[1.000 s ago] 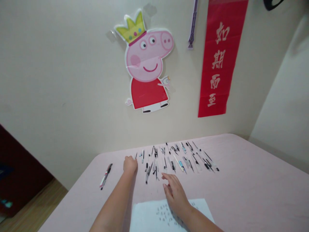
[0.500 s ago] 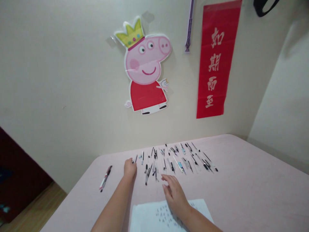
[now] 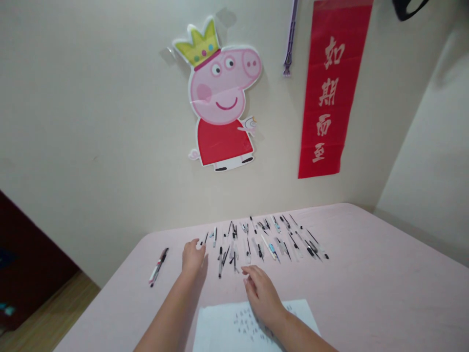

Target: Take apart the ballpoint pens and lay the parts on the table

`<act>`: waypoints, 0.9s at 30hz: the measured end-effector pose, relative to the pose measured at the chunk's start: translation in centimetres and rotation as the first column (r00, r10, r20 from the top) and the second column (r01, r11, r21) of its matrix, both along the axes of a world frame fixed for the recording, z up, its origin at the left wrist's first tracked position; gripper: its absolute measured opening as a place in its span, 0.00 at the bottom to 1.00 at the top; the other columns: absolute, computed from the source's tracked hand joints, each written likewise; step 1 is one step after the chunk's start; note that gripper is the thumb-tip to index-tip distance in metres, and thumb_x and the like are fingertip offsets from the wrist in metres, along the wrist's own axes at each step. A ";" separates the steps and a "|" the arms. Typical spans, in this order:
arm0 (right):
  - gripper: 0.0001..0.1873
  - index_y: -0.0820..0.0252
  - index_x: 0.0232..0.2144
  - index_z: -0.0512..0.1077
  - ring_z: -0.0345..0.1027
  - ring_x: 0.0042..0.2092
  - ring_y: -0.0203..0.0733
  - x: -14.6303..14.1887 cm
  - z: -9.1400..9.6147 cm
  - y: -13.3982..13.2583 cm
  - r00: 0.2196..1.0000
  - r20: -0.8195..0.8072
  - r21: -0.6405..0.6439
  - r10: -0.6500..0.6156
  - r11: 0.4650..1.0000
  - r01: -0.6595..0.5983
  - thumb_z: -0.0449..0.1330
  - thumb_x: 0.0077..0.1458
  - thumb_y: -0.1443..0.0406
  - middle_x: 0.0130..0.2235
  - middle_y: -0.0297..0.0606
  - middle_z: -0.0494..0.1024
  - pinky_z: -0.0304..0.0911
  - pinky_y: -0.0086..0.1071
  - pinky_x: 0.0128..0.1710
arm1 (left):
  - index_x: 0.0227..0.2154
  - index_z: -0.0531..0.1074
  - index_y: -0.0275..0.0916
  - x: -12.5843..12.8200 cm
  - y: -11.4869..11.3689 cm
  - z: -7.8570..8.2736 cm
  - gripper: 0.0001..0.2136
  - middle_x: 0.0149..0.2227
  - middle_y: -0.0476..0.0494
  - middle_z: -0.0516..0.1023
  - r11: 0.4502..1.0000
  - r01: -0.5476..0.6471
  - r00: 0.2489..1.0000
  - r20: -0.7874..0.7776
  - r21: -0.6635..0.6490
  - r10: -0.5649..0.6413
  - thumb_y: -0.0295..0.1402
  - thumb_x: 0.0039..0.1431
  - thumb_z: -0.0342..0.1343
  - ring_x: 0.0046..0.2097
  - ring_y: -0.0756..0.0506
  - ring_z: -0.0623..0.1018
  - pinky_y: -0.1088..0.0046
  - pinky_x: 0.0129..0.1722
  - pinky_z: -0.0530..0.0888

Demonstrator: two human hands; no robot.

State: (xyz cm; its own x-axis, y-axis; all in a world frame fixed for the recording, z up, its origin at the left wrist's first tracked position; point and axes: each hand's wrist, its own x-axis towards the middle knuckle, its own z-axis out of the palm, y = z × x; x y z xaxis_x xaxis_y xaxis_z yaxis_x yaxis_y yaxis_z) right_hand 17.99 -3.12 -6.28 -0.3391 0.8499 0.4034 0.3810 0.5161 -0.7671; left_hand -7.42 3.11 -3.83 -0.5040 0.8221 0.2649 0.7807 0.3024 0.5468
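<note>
My left hand (image 3: pixel 193 256) is over the table at the left end of the spread-out pen parts. Its fingers are parted, and nothing shows between them. Just past its fingertips lie a small black pen cap (image 3: pixel 201 243) and a thin dark refill (image 3: pixel 206 238). My right hand (image 3: pixel 262 292) rests partly over a written sheet of paper (image 3: pixel 216 325), fingers loosely bent and apart, holding nothing I can see. Ahead of it lie several pen parts: a dark pen piece (image 3: pixel 220 263), a white-and-blue pen barrel (image 3: pixel 270 247) and black caps, refills and clear tubes.
Two assembled-looking pens (image 3: pixel 159 267) lie together on the left of the pink-covered table (image 3: pixel 366 293). Behind the table rises a wall with a cartoon pig cutout (image 3: pixel 223 112) and a red banner (image 3: pixel 335 93). A purple strap (image 3: pixel 290 39) hangs between them.
My left hand has drawn back slightly to the left, and its fingers have spread, uncovering the black cap. My right hand has barely moved. The view has tilted a little.
</note>
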 end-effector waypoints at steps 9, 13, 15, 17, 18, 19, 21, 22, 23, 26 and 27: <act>0.14 0.61 0.41 0.74 0.69 0.43 0.43 -0.2 0.2 -0.3 0.978 0.193 -0.083 0.083 0.994 -0.068 0.51 0.57 0.69 0.40 0.42 0.77 0.61 0.32 0.45 | 0.27 0.70 0.38 9.5 -13.8 -0.1 0.09 0.28 0.46 0.74 0.789 0.609 0.778 0.258 -0.081 -0.573 0.34 0.57 0.47 0.32 0.47 0.73 0.73 0.32 0.67; 0.14 0.60 0.40 0.75 0.69 0.42 0.42 -0.1 -0.1 -0.3 0.968 0.236 -0.057 0.084 0.996 -0.072 0.50 0.56 0.70 0.39 0.40 0.78 0.60 0.32 0.44 | 0.29 0.71 0.38 10.5 -15.6 -0.7 0.08 0.31 0.44 0.75 0.753 0.634 0.772 0.210 -0.175 -0.600 0.29 0.57 0.47 0.34 0.46 0.73 0.72 0.35 0.67; 0.13 0.60 0.38 0.75 0.69 0.41 0.41 -0.1 -0.3 -0.3 0.961 0.267 -0.034 0.079 0.997 -0.073 0.51 0.56 0.70 0.38 0.39 0.77 0.59 0.31 0.43 | 0.30 0.71 0.39 10.4 -15.8 -1.1 0.08 0.32 0.43 0.75 0.746 0.639 0.768 0.185 -0.186 -0.613 0.29 0.58 0.46 0.35 0.46 0.73 0.72 0.36 0.67; 0.13 0.60 0.37 0.75 0.68 0.40 0.41 -0.1 -0.4 -0.4 0.950 0.302 -0.012 0.075 0.997 -0.074 0.51 0.57 0.70 0.36 0.39 0.77 0.58 0.31 0.41 | 0.30 0.71 0.39 10.2 -15.8 -1.4 0.09 0.33 0.43 0.75 0.739 0.649 0.761 0.147 -0.179 -0.632 0.30 0.59 0.46 0.36 0.46 0.73 0.72 0.37 0.67; 0.12 0.60 0.36 0.75 0.68 0.39 0.40 -0.2 -0.4 -0.4 0.944 0.323 0.000 0.073 0.997 -0.077 0.51 0.57 0.71 0.35 0.38 0.76 0.58 0.30 0.41 | 0.30 0.71 0.39 10.2 -15.8 -1.5 0.09 0.33 0.43 0.75 0.737 0.653 0.758 0.131 -0.175 -0.640 0.30 0.59 0.46 0.36 0.45 0.73 0.71 0.37 0.67; 0.12 0.60 0.35 0.75 0.68 0.39 0.40 -0.2 -0.3 -0.5 0.936 0.344 0.014 0.072 0.997 -0.081 0.51 0.57 0.71 0.35 0.38 0.76 0.57 0.30 0.40 | 0.30 0.71 0.40 10.2 -15.8 -1.7 0.09 0.33 0.43 0.75 0.736 0.655 0.755 0.120 -0.170 -0.644 0.31 0.60 0.46 0.36 0.45 0.73 0.71 0.37 0.67; 0.12 0.60 0.33 0.74 0.67 0.38 0.40 -0.3 -0.1 -0.7 0.922 0.382 0.043 0.066 0.995 -0.089 0.51 0.57 0.71 0.34 0.38 0.75 0.57 0.30 0.39 | 0.30 0.71 0.40 10.2 -15.9 -1.8 0.09 0.32 0.43 0.75 0.737 0.657 0.753 0.118 -0.159 -0.647 0.31 0.60 0.46 0.36 0.45 0.73 0.70 0.37 0.67; 0.12 0.60 0.33 0.74 0.67 0.37 0.40 -0.3 0.0 -0.8 0.915 0.399 0.059 0.060 0.994 -0.091 0.51 0.57 0.72 0.33 0.37 0.75 0.56 0.30 0.39 | 0.30 0.71 0.40 10.2 -15.9 -1.9 0.09 0.32 0.43 0.75 0.738 0.658 0.753 0.124 -0.153 -0.646 0.31 0.60 0.46 0.36 0.45 0.73 0.70 0.37 0.67; 0.12 0.60 0.32 0.74 0.67 0.37 0.39 -0.4 0.2 -0.9 0.909 0.414 0.074 0.050 0.993 -0.088 0.51 0.57 0.72 0.33 0.37 0.75 0.56 0.30 0.38 | 0.29 0.71 0.40 10.2 -15.9 -1.9 0.09 0.32 0.43 0.75 0.740 0.657 0.754 0.133 -0.146 -0.643 0.32 0.60 0.46 0.36 0.44 0.73 0.70 0.37 0.67; 0.12 0.60 0.31 0.74 0.67 0.37 0.40 -0.4 0.6 -1.2 0.888 0.461 0.107 -0.001 0.993 -0.055 0.50 0.57 0.71 0.32 0.38 0.76 0.56 0.30 0.38 | 0.29 0.71 0.41 10.2 -15.8 -1.9 0.09 0.32 0.42 0.75 0.745 0.655 0.755 0.159 -0.127 -0.637 0.32 0.60 0.47 0.36 0.44 0.73 0.69 0.37 0.67; 0.12 0.59 0.31 0.74 0.67 0.37 0.40 -0.4 0.7 -1.3 0.878 0.478 0.114 -0.017 0.993 -0.043 0.51 0.57 0.71 0.32 0.38 0.76 0.56 0.31 0.38 | 0.29 0.71 0.41 10.2 -15.7 -1.8 0.09 0.32 0.42 0.75 0.745 0.656 0.754 0.166 -0.123 -0.636 0.32 0.60 0.47 0.36 0.44 0.73 0.69 0.37 0.67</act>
